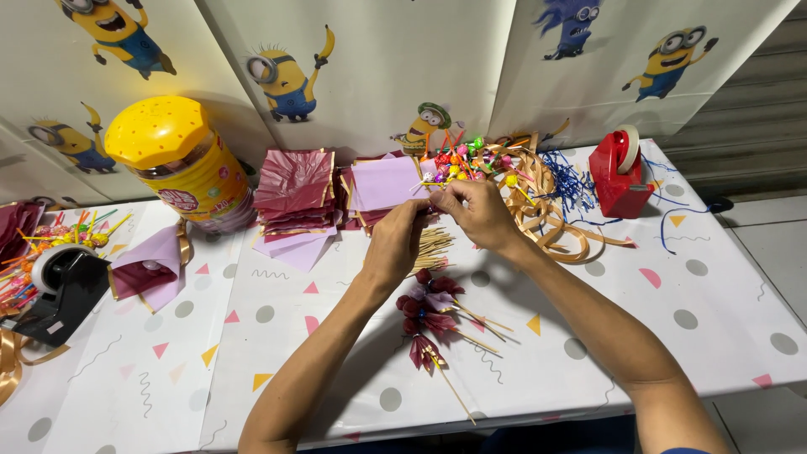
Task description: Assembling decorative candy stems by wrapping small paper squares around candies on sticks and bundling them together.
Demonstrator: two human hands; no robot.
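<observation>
Both hands meet mid-table above the stick pile (433, 245). Left hand (395, 244) and right hand (481, 214) pinch 1 small item (432, 200) between fingertips; too small to identify. Wrapped lollipops (433, 313) lie just below. Purple paper (382, 183) behind, gold ribbon (546, 210) and red tape dispenser (620, 175) right.

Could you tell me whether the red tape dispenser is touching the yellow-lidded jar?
Apart. The head view shows the red tape dispenser at the table's right end and the yellow-lidded jar far left, paper stacks between them.
</observation>
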